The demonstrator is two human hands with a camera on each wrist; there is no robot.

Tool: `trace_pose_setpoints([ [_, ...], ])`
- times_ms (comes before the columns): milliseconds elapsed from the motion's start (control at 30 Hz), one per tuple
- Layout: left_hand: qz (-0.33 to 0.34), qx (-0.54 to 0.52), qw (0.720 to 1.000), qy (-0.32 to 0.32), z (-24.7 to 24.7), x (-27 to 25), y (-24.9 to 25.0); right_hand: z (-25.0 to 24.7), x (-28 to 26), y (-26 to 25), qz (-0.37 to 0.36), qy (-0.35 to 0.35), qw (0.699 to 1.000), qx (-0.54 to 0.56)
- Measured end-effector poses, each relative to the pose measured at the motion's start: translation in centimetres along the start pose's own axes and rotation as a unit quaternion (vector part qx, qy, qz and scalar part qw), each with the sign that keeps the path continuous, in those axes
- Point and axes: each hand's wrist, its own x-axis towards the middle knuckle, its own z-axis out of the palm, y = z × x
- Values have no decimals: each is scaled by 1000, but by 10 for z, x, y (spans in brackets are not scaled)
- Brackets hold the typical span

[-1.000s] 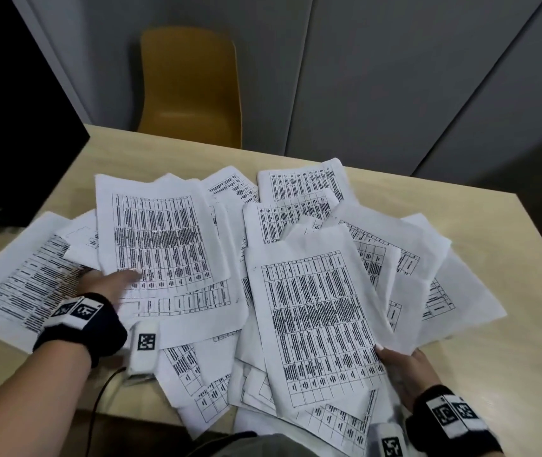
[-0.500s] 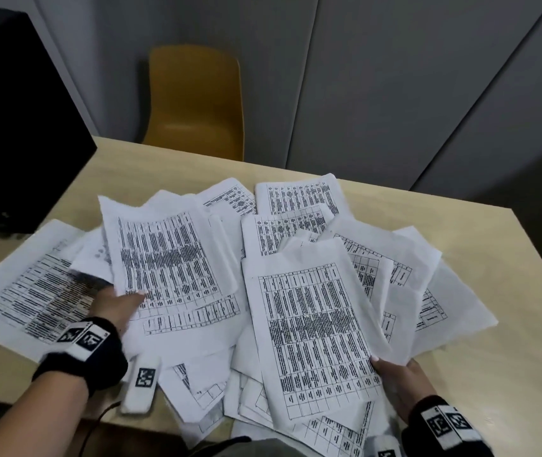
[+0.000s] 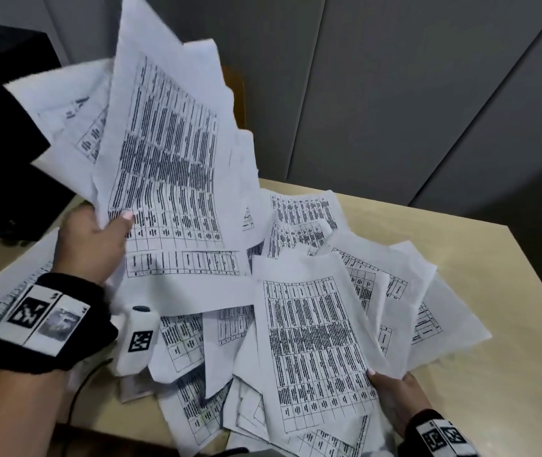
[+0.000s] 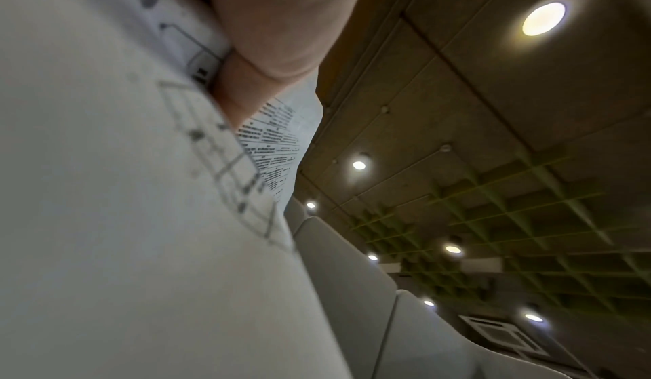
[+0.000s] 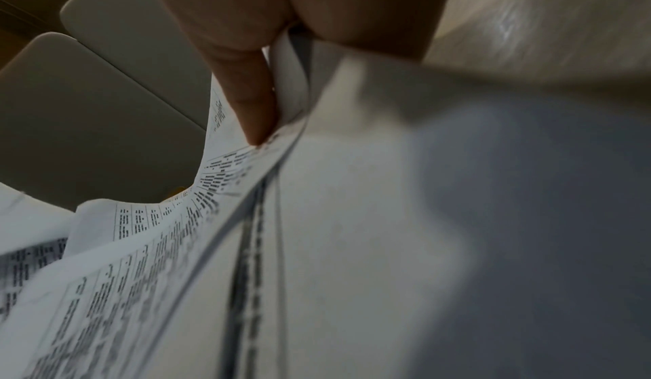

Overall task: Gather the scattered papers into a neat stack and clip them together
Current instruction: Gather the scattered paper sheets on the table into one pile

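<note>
Over the tabletop (image 3: 480, 258), in the head view, the left hand (image 3: 93, 240) holds a fanned bunch of printed papers (image 3: 167, 143) raised above the surface, its thumb pressed on the front sheet near the lower edge and the other fingers hidden behind. Those lifted sheets tilt up and back, covering most of a yellow chair (image 3: 237, 94) by the grey wall panels. More loose sheets (image 3: 378, 282) lie overlapped and askew across the tabletop. At the near right, the right hand (image 3: 394, 397) grips the lower right corner of a top sheet (image 3: 315, 351) with a dense table on it, thumb on top. A black box (image 3: 2, 127) stands at the far left.

From the left wrist, the thumb (image 4: 278, 23) pinches paper (image 4: 123, 218) close to the lens; the sheet is blurred, and ceiling lights show beyond.

From the right wrist, a finger (image 5: 253, 101) lies on the printed side of several layered sheets (image 5: 352, 246), and the grip appears closed on their edge, though the near paper is too blurred to count.
</note>
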Motion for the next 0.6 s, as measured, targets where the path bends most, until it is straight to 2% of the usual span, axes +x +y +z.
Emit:
trace_pose_setpoints([
  [100, 67, -40, 996, 38, 2, -14, 36, -2, 1, 1, -11, 13, 1000, -25],
  [233, 98, -116, 988, -21, 13, -14, 57, -2, 5, 6, -21, -1, 1000, 1],
  [300, 68, -116, 988, -69, 32, -12, 45, 5, -6, -4, -23, 9, 1000, 16],
  [400, -13, -124, 981, -149, 71, -22, 7, 7, -9, -11, -14, 22, 999, 32],
  [500, -111, -105, 961, -230, 102, -41, -29, 7, -13, -13, -25, 18, 999, 11],
  [600, -161, -53, 945, -281, 119, -58, -49, 6, -13, -12, -24, 19, 999, -24],
])
